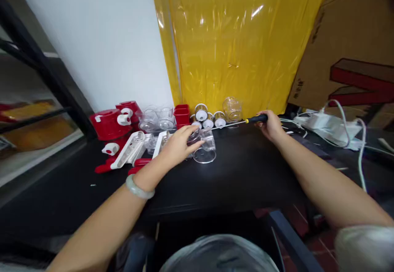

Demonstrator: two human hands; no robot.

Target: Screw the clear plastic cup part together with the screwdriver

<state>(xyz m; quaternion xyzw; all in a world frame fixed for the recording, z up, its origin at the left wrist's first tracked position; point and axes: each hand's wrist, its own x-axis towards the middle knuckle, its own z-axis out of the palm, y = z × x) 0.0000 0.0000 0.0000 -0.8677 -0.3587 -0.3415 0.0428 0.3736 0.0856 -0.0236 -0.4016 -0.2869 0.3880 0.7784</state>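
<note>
On the black table [246, 173] in front of me, both hands are out at the far half of the top, well apart from each other. My left hand [177, 144] lies over a clear plastic container [206, 140], the fingers curled across its top and closed on it; the container lies tilted on its side, left of centre, with a clear ring [203, 157] touching it on the near side. My right hand [271, 126] is wrapped round the black and yellow handle of a screwdriver [257, 119]. Its thin shaft points left along the far edge of the table, towards the container but not touching it. A pale bracelet [138, 187] sits on the left wrist.

The table is dark and mostly bare near me. Behind it hangs a large glossy yellow plastic sheet [234, 38], with a white wall [101, 38] to its left and a big cardboard box [353, 50] printed in red to its right. A black shelf frame [37, 66] stands at far left.

Along the far edge, left to right, I see red housings [107, 123] with white fittings, white and red flat parts [131, 150] near the left hand, clear cups [156, 120], a small red box [181, 115], metal-banded round pieces [201, 111] and a clear jar [232, 108]. At right, a white power strip [323, 122] lies among white cables [361, 153].
</note>
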